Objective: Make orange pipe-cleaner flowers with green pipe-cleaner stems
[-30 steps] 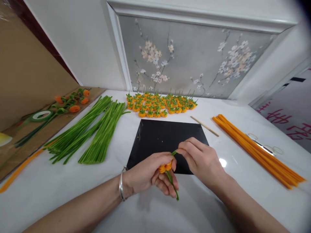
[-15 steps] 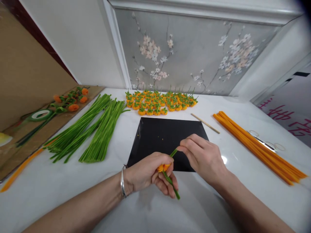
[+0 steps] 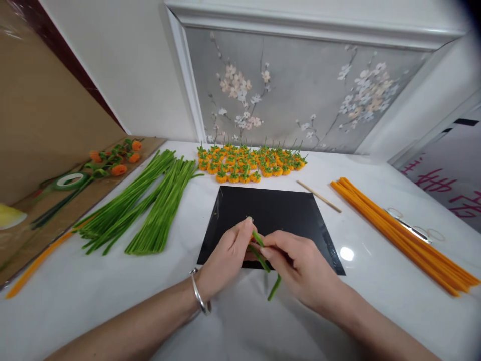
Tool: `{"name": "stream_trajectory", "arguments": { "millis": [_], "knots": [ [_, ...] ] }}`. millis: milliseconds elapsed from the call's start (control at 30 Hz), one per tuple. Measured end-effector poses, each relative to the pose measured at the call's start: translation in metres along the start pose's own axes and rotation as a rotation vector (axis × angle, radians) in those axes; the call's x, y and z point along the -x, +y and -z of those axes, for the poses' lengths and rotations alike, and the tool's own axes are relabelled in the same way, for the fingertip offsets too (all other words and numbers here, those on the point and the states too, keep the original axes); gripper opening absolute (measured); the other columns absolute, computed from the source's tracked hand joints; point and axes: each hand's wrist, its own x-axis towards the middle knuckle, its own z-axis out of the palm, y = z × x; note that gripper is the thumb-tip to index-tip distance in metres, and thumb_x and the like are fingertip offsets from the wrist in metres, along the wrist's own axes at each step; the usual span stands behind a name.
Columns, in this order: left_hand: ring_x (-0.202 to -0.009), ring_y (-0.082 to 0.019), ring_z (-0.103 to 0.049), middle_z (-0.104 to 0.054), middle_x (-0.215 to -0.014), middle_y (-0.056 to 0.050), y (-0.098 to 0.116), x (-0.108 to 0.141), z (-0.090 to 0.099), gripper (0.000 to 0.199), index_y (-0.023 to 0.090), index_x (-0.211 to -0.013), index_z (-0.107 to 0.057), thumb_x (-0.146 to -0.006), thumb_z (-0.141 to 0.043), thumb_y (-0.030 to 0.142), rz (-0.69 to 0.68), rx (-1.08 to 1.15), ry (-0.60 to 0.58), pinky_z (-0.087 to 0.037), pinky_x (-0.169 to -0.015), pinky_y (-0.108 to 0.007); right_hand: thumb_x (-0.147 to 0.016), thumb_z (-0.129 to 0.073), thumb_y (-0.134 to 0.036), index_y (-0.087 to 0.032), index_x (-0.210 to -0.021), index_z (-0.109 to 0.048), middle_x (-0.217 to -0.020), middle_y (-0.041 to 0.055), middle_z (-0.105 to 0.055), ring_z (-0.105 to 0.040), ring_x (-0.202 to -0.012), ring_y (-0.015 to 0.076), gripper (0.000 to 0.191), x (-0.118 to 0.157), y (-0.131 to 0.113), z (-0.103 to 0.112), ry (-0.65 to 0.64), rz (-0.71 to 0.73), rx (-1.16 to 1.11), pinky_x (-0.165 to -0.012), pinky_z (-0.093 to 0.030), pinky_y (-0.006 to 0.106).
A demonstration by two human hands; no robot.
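Observation:
Over the near part of a black mat [image 3: 270, 210], my left hand [image 3: 231, 248] is closed round a small orange piece that is mostly hidden by its fingers. A green fuzzy stem [image 3: 260, 258] sticks out of that hand toward me. My right hand [image 3: 296, 258] meets it from the right, thumb and forefinger pinched on the green stem close to the orange piece. Another green end [image 3: 274, 288] hangs below my right hand. Rows of orange pieces with green tops [image 3: 244, 163] stand behind the mat.
Green stems [image 3: 158, 210] lie in bundles at the left, beside cardboard [image 3: 48, 200] with tape [image 3: 70, 181] and orange flowers [image 3: 118, 170]. To the right are a thin stick [image 3: 319, 196], orange stems [image 3: 398, 235] and scissors [image 3: 409, 228].
My left hand has turned and risen, hiding more of the orange piece. My right hand has come down and left, close against it. The view has shifted slightly.

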Motion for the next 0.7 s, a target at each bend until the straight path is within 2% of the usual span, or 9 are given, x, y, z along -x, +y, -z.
{"name": "stream_trajectory", "arguments": {
  "millis": [67, 200, 300, 367, 433, 533, 633, 700],
  "knots": [
    [-0.069, -0.013, -0.058, -0.057, -0.072, 0.001, 0.000, 0.001, 0.000, 0.046, 0.016, -0.080, -0.053, -0.089, -0.040, 0.059, -0.028, 0.000, -0.011, -0.052, -0.067, -0.025, -0.091, -0.046, -0.015, -0.021, -0.098, -0.061, -0.081, 0.0002, -0.065, -0.060, -0.069, 0.0121, 0.018, 0.000, -0.002, -0.002, -0.004, -0.021, -0.036, -0.064, -0.047, 0.022],
    [-0.079, -0.016, -0.059, -0.060, -0.087, -0.004, 0.002, 0.001, 0.003, 0.048, 0.016, -0.096, -0.055, -0.092, -0.031, 0.058, 0.016, 0.000, -0.171, -0.052, -0.069, -0.027, -0.093, -0.045, -0.024, -0.022, -0.106, -0.063, -0.078, -0.0003, -0.065, -0.059, -0.063, 0.0120, 0.022, 0.000, 0.005, 0.004, -0.014, -0.164, -0.174, -0.056, -0.047, 0.021],
    [-0.080, -0.016, -0.056, -0.058, -0.090, -0.004, 0.008, -0.001, 0.009, 0.043, 0.017, -0.102, -0.057, -0.095, -0.032, 0.051, -0.037, -0.194, -0.227, -0.049, -0.068, -0.025, -0.093, -0.047, -0.031, -0.020, -0.103, -0.065, -0.073, 0.0004, -0.063, -0.055, -0.058, 0.0110, 0.024, -0.002, 0.010, 0.010, 0.034, -0.237, -0.254, -0.048, -0.043, 0.020],
    [-0.079, -0.015, -0.053, -0.058, -0.086, -0.003, 0.011, -0.003, 0.014, 0.034, 0.018, -0.099, -0.062, -0.094, -0.040, 0.044, -0.134, -0.384, -0.225, -0.046, -0.069, -0.024, -0.091, -0.050, -0.035, -0.018, -0.100, -0.066, -0.065, -0.0008, -0.059, -0.049, -0.052, 0.0094, 0.025, -0.003, 0.010, 0.013, 0.055, -0.261, -0.312, -0.043, -0.039, 0.019],
    [-0.075, -0.014, -0.051, -0.058, -0.081, -0.002, 0.012, -0.005, 0.017, 0.028, 0.018, -0.091, -0.066, -0.092, -0.047, 0.038, -0.184, -0.484, -0.256, -0.043, -0.068, -0.023, -0.092, -0.047, -0.039, -0.017, -0.099, -0.066, -0.059, -0.0024, -0.054, -0.043, -0.045, 0.0079, 0.030, -0.004, 0.009, 0.016, 0.037, -0.300, -0.413, -0.039, -0.035, 0.019],
    [-0.062, -0.010, -0.049, -0.057, -0.073, -0.001, 0.010, -0.007, 0.018, 0.030, 0.015, -0.087, -0.067, -0.091, -0.048, 0.038, -0.074, -0.353, -0.299, -0.041, -0.058, -0.020, -0.095, -0.040, -0.042, -0.016, -0.101, -0.064, -0.064, -0.0003, -0.059, -0.044, -0.043, 0.0077, 0.036, -0.005, 0.011, 0.018, 0.032, -0.308, -0.506, -0.039, -0.037, 0.020],
    [-0.059, -0.009, -0.052, -0.060, -0.074, -0.001, 0.005, -0.008, 0.016, 0.027, 0.016, -0.096, -0.064, -0.090, -0.051, 0.038, 0.057, -0.111, -0.185, -0.044, -0.055, -0.019, -0.093, -0.046, -0.034, -0.019, -0.105, -0.063, -0.077, 0.0020, -0.062, -0.051, -0.055, 0.0097, 0.026, -0.005, 0.019, 0.019, 0.141, -0.224, -0.346, -0.050, -0.046, 0.022],
    [-0.061, -0.009, -0.057, -0.062, -0.077, -0.001, 0.004, -0.008, 0.014, 0.024, 0.016, -0.099, -0.063, -0.089, -0.054, 0.037, 0.100, -0.015, -0.096, -0.047, -0.057, -0.019, -0.090, -0.050, -0.025, -0.023, -0.107, -0.064, -0.084, 0.0020, -0.062, -0.055, -0.064, 0.0110, 0.022, -0.004, 0.023, 0.019, 0.136, -0.148, -0.197, -0.058, -0.049, 0.023]
  ]
}}
